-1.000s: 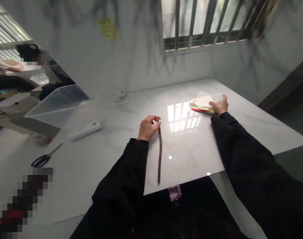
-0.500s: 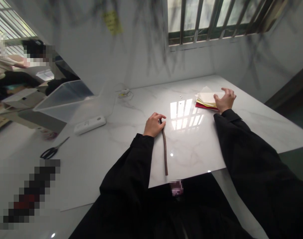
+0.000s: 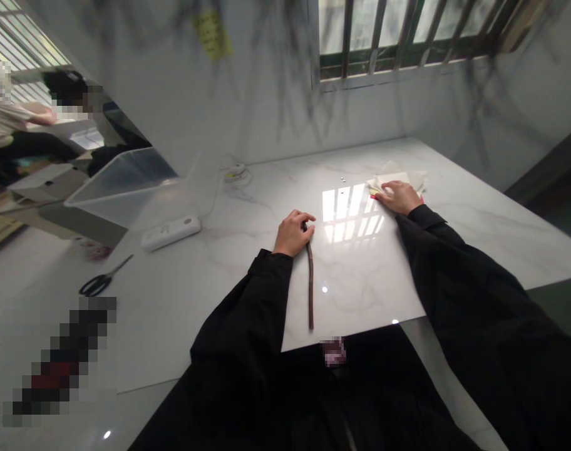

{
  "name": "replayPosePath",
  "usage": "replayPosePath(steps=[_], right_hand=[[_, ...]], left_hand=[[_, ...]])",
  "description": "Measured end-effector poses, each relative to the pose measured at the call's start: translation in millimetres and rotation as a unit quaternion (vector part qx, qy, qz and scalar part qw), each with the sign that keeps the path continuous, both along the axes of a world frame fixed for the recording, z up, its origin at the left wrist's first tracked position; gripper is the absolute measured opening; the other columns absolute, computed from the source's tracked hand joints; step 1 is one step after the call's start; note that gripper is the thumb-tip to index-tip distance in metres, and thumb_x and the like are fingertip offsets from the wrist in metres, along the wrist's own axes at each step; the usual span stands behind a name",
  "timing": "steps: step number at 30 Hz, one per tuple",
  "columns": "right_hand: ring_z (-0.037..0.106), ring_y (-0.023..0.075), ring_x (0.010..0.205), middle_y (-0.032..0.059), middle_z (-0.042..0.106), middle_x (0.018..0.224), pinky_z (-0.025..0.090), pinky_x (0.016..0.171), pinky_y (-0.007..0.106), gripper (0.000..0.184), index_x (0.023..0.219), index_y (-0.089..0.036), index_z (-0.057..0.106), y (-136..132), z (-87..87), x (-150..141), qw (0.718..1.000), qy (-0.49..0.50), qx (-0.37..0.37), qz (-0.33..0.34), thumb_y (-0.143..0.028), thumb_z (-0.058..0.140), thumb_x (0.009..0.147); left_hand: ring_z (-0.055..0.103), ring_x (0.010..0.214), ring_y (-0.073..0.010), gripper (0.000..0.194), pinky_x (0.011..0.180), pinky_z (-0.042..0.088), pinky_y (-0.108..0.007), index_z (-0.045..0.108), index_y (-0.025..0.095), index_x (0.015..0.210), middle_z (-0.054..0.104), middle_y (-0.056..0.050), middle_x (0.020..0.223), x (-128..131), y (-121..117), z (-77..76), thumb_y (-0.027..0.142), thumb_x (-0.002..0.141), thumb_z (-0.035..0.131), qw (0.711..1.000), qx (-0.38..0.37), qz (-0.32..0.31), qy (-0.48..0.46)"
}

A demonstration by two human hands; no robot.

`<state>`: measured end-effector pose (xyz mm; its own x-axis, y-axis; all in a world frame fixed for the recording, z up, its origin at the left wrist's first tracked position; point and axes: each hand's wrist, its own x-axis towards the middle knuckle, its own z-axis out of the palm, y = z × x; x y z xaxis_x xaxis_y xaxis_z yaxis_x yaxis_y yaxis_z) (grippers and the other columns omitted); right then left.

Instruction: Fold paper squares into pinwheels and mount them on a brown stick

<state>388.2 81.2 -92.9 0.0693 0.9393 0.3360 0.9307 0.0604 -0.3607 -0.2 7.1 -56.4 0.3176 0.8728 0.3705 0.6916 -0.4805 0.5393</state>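
My left hand (image 3: 291, 234) half-curls about a slender brown stick (image 3: 310, 288); my right hand (image 3: 402, 197), fingers bent, covers cream sheets (image 3: 417, 178), grips unclear.

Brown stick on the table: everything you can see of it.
The stick is thin, dark brown and slightly bent, with faint joint-like marks; it looks like wood, perhaps a twig. It extends roughly straight away from the wearer over the white marbled table, its near end short of the front edge. The left hand curls about the far end, partly hiding it; a darker bit shows there. How firmly it's gripped, I can't tell.
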Motion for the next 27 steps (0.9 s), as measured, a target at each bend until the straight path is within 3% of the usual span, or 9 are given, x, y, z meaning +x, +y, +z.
replayPosePath(steps=[5, 13, 19, 27], right_hand=[[0.068, 0.0345, 0.124, 0.0165, 0.073, 0.135, 0.051, 0.106, 0.045, 0.05, 0.122, -0.017, 0.079, -5, 6.9, -4, 1.0, 0.001, -0.013, -0.018, -0.053, 0.056, 0.098], [0.074, 0.0323, 0.101, 0.0132, 0.081, 0.111, 0.057, 0.093, 0.045, 0.036, 0.11, -0.022, 0.085, -15, 17.7, -21, 0.997, -0.021, -0.002, -0.081, -0.046, 0.065, 0.091], [0.073, 0.0315, 0.1, 0.012, 0.081, 0.106, 0.054, 0.093, 0.044, 0.028, 0.105, -0.023, 0.085, -19, 25.7, -29, 0.995, -0.031, -0.022, -0.093, -0.037, 0.065, 0.091], [0.064, 0.0319, 0.102, 0.0205, 0.075, 0.111, 0.045, 0.094, 0.049, 0.028, 0.111, -0.017, 0.077, -27, 34.0, -32, 0.978, 0.09, 0.026, -0.189, -0.035, 0.059, 0.098]], left_hand=[[0.062, 0.079, -0.016, 0.021, 0.091, 0.054, -0.035, 0.079, 0.022, 0.104, 0.069, -0.005, 0.1, 0, 1, 0.3, 0.019, 0.088, 0.067, 1.0, -0.002, 0.007, -0.029], [0.062, 0.078, -0.0168, 0.017, 0.09, 0.054, -0.036, 0.08, 0.023, 0.099, 0.069, -0.004, 0.098, 0, 2, -0.9, 0.02, 0.088, 0.067, 0.998, 0.004, 0.03, -0.064], [0.062, 0.08, -0.0168, 0.018, 0.088, 0.055, -0.034, 0.08, 0.023, 0.098, 0.07, -0.005, 0.1, 2, 2, 0.0, 0.018, 0.087, 0.066, 0.996, -0.003, 0.04, -0.082], [0.063, 0.081, -0.017, 0.021, 0.081, 0.055, -0.033, 0.078, 0.022, 0.097, 0.072, -0.005, 0.1, 3, -1, 4.0, 0.013, 0.087, 0.063, 0.995, 0.019, 0.036, -0.092]])
